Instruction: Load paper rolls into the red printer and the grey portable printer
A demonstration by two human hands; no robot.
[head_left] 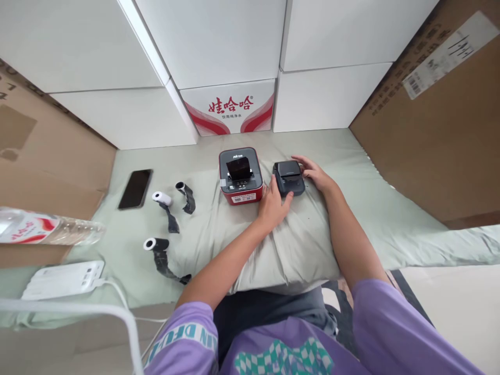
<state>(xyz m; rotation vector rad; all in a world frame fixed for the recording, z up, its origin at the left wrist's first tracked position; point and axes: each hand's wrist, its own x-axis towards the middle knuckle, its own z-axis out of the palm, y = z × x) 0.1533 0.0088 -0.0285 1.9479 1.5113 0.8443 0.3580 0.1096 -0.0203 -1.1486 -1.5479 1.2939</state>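
Observation:
A small dark grey printer (pixel 289 177) sits on a pale green pillow (pixel 297 245), between my two hands. My left hand (pixel 273 204) rests against its near left corner, fingers touching its front edge. My right hand (pixel 312 171) lies along its right side with the fingers curled over the far corner. Just left of it stands a red and grey label printer (pixel 240 176) with a dark roll showing in its open top.
Three small rolls with loose dark tape (pixel 162 198) (pixel 185 191) (pixel 156 245) lie to the left, beside a black phone (pixel 135 188). A white power bank (pixel 62 278) with cable and a plastic bottle (pixel 47 227) sit nearer left. White boxes and cardboard surround the area.

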